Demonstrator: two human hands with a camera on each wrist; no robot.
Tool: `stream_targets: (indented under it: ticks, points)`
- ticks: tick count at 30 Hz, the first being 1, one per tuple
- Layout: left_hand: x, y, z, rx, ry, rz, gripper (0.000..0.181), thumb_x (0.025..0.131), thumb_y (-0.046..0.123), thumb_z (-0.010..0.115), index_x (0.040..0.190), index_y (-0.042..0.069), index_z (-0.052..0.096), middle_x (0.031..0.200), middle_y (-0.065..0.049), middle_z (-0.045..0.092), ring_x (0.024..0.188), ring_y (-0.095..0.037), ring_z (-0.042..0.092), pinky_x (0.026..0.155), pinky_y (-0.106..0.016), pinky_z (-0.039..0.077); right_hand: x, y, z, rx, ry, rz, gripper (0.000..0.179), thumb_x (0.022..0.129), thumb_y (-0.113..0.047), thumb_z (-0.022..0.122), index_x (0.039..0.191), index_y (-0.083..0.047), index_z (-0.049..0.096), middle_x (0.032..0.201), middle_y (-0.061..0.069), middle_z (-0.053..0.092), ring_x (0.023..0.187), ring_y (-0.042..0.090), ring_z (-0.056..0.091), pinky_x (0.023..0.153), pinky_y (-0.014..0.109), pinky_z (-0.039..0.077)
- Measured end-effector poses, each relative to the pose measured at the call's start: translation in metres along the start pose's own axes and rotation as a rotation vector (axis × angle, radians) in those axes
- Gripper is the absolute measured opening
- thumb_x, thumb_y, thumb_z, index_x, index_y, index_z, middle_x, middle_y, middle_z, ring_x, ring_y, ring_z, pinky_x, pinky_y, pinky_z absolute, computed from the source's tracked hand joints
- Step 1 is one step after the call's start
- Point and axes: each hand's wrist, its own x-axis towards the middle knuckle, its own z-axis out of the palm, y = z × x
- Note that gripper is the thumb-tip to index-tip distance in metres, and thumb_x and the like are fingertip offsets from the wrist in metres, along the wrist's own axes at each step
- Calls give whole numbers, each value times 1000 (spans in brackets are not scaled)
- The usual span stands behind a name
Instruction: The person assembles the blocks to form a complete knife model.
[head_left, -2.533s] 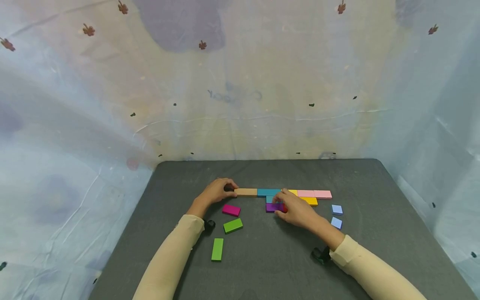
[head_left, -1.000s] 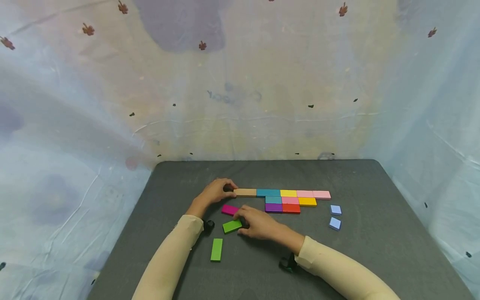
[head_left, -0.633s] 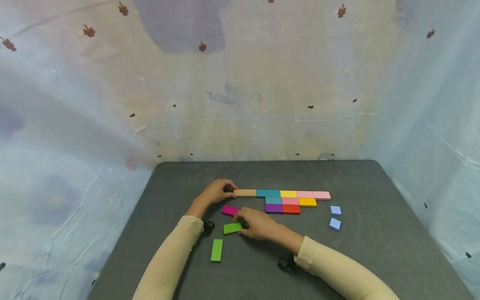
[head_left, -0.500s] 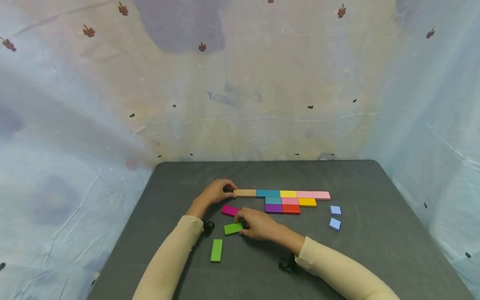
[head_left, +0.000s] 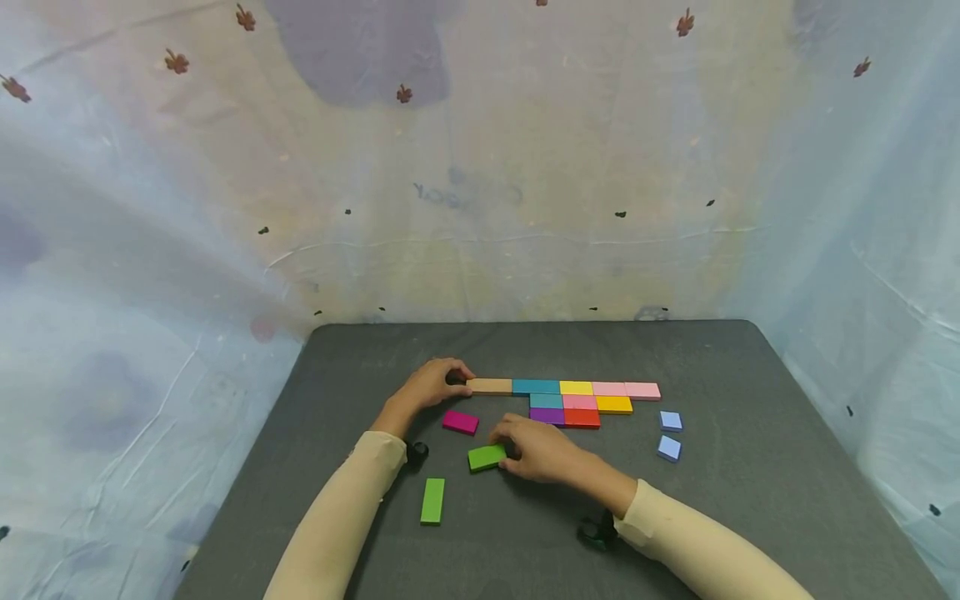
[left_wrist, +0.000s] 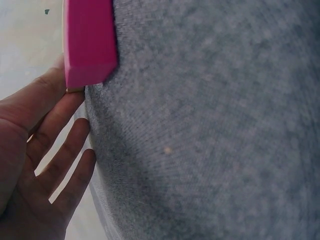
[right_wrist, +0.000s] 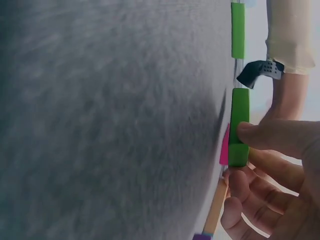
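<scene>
My right hand pinches the right end of a green block between thumb and fingers, over the middle of the table. The right wrist view shows the thumb pressed on this green block. My left hand grips the left end of a tan block, the first in a row of flat blocks. That row goes on with a teal block, a yellow block and two pink ones. Below it sit shorter rows with a purple block and a red block.
A magenta block lies between the hands, large in the left wrist view. A second green block lies nearer on the grey table. Two light blue squares are at the right. A patterned sheet hangs behind.
My right hand left the red block area, took hold of the green block and has moved it right, away from the magenta block. The left hand has stayed at the tan block.
</scene>
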Motion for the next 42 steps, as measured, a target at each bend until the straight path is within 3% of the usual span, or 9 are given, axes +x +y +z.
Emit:
stream_targets:
  ticks: [8, 16, 28, 36, 42]
  points:
    - [0, 0, -1, 1, -1, -4, 24, 96, 28, 84, 118, 21, 79, 115, 5, 77, 115, -21, 69, 113, -52, 48, -17, 13, -14, 37, 30, 39, 32, 97, -20, 83, 127, -15, 74, 119, -3, 66, 83, 6, 57, 74, 26, 54]
    - [1, -1, 2, 22, -4, -11, 24, 96, 28, 84, 118, 21, 79, 114, 4, 77, 116, -21, 69, 124, -54, 34, -35, 26, -27, 61, 67, 59, 32, 96, -18, 83, 127, -14, 74, 117, -3, 67, 87, 11, 58, 76, 27, 54]
    - [2, -4, 1, 5, -4, 4, 24, 96, 28, 84, 118, 21, 79, 114, 5, 77, 115, -21, 69, 121, -54, 38, -61, 47, -46, 41, 172, 68, 31, 93, -12, 85, 122, -11, 74, 104, -2, 63, 82, 13, 56, 68, 25, 48]
    - [2, -4, 0, 6, -7, 6, 24, 96, 30, 84, 118, 21, 79, 114, 5, 78, 115, -20, 70, 126, -53, 31, -79, 69, -57, 42, 208, 170, 31, 94, -12, 85, 122, -14, 73, 107, -6, 63, 83, 11, 56, 71, 27, 49]
    - [1, -2, 1, -1, -9, -6, 25, 96, 30, 84, 118, 21, 79, 115, 5, 78, 115, -21, 69, 124, -54, 34, -92, 83, -65, 62, 261, 148, 32, 92, -7, 86, 121, -9, 74, 111, -1, 66, 85, 14, 58, 72, 27, 51]
